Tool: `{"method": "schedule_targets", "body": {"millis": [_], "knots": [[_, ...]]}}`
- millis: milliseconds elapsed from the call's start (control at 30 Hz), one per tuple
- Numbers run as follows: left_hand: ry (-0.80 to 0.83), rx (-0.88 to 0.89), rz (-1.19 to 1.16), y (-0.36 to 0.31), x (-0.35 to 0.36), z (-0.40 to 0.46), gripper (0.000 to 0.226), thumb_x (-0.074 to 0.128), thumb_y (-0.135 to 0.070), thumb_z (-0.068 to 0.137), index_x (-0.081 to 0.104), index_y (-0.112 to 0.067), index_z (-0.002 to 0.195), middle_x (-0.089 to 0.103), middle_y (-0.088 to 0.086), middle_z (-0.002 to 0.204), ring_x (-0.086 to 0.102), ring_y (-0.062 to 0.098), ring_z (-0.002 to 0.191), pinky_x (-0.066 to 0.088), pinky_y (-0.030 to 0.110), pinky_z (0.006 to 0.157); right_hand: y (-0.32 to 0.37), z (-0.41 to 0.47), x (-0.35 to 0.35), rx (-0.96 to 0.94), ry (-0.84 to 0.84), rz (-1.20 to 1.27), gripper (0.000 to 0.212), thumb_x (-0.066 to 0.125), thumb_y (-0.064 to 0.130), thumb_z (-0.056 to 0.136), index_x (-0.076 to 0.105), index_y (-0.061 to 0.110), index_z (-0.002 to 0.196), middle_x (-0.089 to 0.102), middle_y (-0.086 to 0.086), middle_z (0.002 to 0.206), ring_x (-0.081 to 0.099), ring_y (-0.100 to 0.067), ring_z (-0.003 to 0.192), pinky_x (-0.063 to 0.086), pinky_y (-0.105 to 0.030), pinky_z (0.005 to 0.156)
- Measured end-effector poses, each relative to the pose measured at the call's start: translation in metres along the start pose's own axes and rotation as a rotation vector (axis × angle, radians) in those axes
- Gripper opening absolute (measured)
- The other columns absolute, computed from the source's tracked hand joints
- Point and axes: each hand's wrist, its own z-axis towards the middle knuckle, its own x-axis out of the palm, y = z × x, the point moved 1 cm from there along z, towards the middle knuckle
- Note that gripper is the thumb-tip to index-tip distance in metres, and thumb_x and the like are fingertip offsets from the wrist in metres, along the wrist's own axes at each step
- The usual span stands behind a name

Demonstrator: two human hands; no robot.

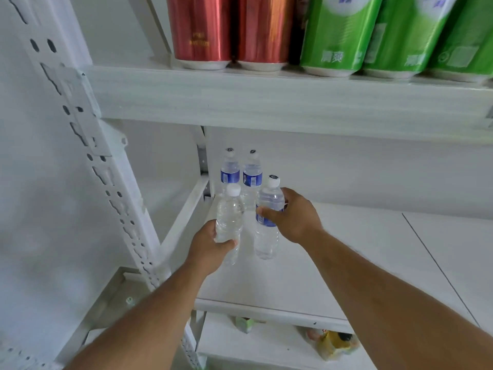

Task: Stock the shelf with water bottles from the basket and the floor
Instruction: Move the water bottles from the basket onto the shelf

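Observation:
Two clear water bottles with blue labels (230,172) (252,174) stand side by side at the back left corner of the white middle shelf (346,252). My left hand (210,247) grips a label-free clear bottle (229,220) low on its body, in front of them. My right hand (290,214) holds a third blue-labelled bottle (268,222) around its middle; this bottle is upright with its base on or just above the shelf. The basket and the floor are out of view.
Red cans (202,30) and green cans (338,36) line the upper shelf (266,100). A perforated white upright post (106,166) rises at left. The lower shelf holds a small green box (244,324) and a yellow packet (333,343). The middle shelf extends bare to the right.

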Motion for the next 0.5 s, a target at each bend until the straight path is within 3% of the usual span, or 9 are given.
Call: {"method": "schedule_targets", "body": {"millis": [167,333,500], "knots": [[-0.036,0.006,-0.035,0.013,0.01,0.051,0.039,0.081,-0.024,0.071,0.063,-0.036,0.102,0.071,-0.016,0.099,0.065,0.001,0.094,0.049,0.024,0.079,-0.015,0.049,0.022,-0.005,0.013,0.008,0.034,0.075,0.053,0.07,0.063,0.036,0.097,0.067,0.02,0.084,0.062,-0.001,0.076,0.049,-0.025,0.062],[-0.049,0.015,-0.057,0.017,0.015,0.092,0.036,0.081,-0.022,0.073,0.063,-0.038,0.1,0.07,-0.018,0.098,0.063,-0.004,0.092,0.046,0.02,0.074,-0.022,0.089,0.039,-0.013,0.007,-0.003,0.04,0.076,0.053,0.069,0.063,0.033,0.101,0.067,0.017,0.089,0.063,-0.005,0.081,0.052,-0.027,0.067],[-0.054,0.028,-0.054,0.017,0.018,0.122,0.04,0.079,-0.019,0.074,0.064,-0.027,0.11,0.07,-0.013,0.1,0.065,0.003,0.092,0.046,0.02,0.072,-0.019,0.118,0.051,-0.021,-0.005,-0.014,0.041,0.075,0.053,0.071,0.062,0.028,0.102,0.067,0.013,0.091,0.063,-0.01,0.083,0.053,-0.03,0.069]]}}
